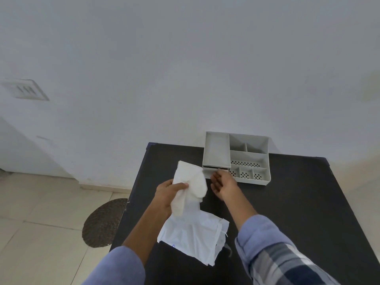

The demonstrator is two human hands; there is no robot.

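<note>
My left hand (167,192) grips a folded white cloth (190,183) and holds it above the dark table (287,202). A grey plastic organiser (236,157) with several compartments stands at the table's far edge against the wall. Its small front drawer (208,173) is pulled slightly out. My right hand (223,183) reaches to that drawer, and its fingertips touch the drawer front. Whether they pinch it I cannot tell. A stack of flat white cloths (197,237) lies on the table below my hands.
A white wall (185,68) rises right behind the organiser. To the left, a tiled floor carries a round dark woven mat (102,223). A dark cloth (178,262) lies at the table's near edge, under the white stack.
</note>
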